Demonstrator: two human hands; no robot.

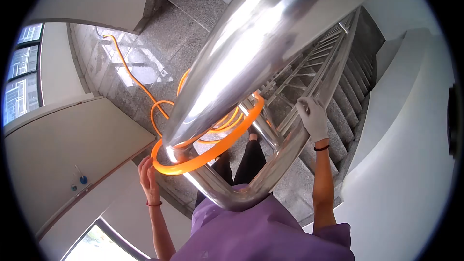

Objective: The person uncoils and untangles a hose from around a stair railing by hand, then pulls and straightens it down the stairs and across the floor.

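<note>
A shiny metal handrail [241, 58] crosses close in front of me and bends back at a post near my waist. Looped over its end is a thick orange hose [212, 152]. My left hand [147, 176] is bare, raised at the left beside this loop, its fingers stretched and their tips at the hose. On the right, my right hand [314, 117] wears a white glove. It is closed on the rail where the lower handrail [290, 145] runs up toward the stairs; its fingertips are partly hidden.
More orange hose [126, 65] snakes over the grey landing [140, 89], with coils behind the rail. Stone stairs [345, 97] descend at the right, and other steps [193, 0] rise at the top. A curved white wall [401, 130] borders the stairs. Windows [24, 72] are at the left.
</note>
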